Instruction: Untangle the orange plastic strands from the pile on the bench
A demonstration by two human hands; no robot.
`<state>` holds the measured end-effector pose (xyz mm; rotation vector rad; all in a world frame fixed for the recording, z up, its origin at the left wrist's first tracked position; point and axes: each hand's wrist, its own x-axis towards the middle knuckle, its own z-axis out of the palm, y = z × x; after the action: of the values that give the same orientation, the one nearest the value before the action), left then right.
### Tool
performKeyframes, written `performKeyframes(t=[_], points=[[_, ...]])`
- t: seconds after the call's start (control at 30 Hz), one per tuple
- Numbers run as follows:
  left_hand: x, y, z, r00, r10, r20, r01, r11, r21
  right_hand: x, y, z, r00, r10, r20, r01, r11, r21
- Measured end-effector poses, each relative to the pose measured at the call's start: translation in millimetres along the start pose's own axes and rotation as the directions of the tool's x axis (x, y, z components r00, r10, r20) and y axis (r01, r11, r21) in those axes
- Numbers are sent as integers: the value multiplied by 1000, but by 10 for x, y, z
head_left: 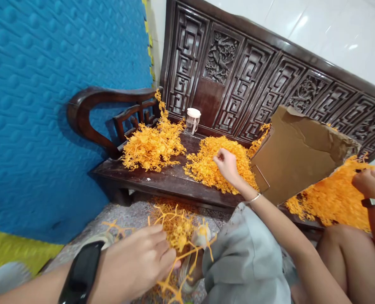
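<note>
My left hand [139, 257], with a black band on its wrist, is closed around a branching orange plastic piece [192, 255] low in the view. Thin orange arms stick out past its fingers. My right hand [227, 164], with a thin bracelet on the wrist, hovers over the middle orange pile [211, 162] on the dark wooden bench [136, 179]. Its fingers are curled together, and whatever they hold, if anything, is too small to make out. Another orange pile [155, 145] lies at the bench's left end.
A clear jug with a white lid [192, 120] stands by the carved backrest [206, 90]. A cardboard sheet [298, 152] leans right of the middle pile. Beyond it, another person's hand [369, 183] is at a large orange pile [335, 202]. More orange pieces [174, 219] lie below the bench.
</note>
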<state>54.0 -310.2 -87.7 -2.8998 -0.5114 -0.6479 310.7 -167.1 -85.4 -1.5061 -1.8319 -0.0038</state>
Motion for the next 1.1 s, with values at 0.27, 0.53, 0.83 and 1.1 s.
performKeyframes(t=[0.27,0.53,0.83,1.1], points=[[-140,-155,57,997,-2,83,-3,998,56,261,863,-89,988,68,-135,-69,998,-4],[-83,-295,146,994,48,103,-62,988,142,303,1002,-52,990,-128,-55,104,940,-324],[54,-354,146,989,108,96,-132,948,290,132,372,-113,972,-135,192,92,972,216],[180,-374,126,985,129,111,-160,928,337,-171,-340,-212,321,-570,756,-342,675,654]])
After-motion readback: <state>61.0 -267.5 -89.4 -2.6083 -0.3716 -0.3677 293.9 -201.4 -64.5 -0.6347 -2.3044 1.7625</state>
